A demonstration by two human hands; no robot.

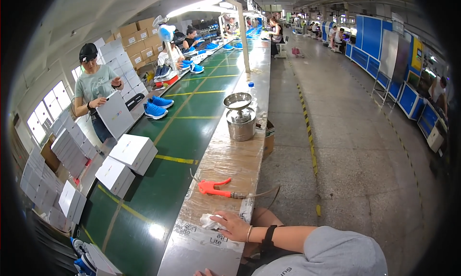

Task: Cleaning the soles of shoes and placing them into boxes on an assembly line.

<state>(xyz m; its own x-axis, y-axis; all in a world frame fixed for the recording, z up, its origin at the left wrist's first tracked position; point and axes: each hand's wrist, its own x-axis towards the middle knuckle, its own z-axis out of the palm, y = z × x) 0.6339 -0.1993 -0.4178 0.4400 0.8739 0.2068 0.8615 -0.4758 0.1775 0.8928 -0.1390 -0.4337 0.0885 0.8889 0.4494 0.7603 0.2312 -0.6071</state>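
Observation:
My right hand (234, 226) rests on the plastic-wrapped ledge (225, 156) beside a green conveyor belt (158, 199), fingers curled over a crumpled white cloth (207, 221). A bracelet and a black strap circle that wrist, and the grey sleeve comes in from the lower right. Only the fingertips of my left hand (203, 272) show at the bottom edge, on the same ledge. A red-orange air blow gun (212, 186) with its hose lies on the ledge just beyond my right hand.
A steel pot with a bowl on top (240, 118) and a plastic bottle (250, 89) stand farther along the ledge. White shoe boxes (133, 152) and blue shoes (155, 109) ride the belt. A co-worker across it holds a box lid (115, 114). The concrete aisle (355, 156) runs right.

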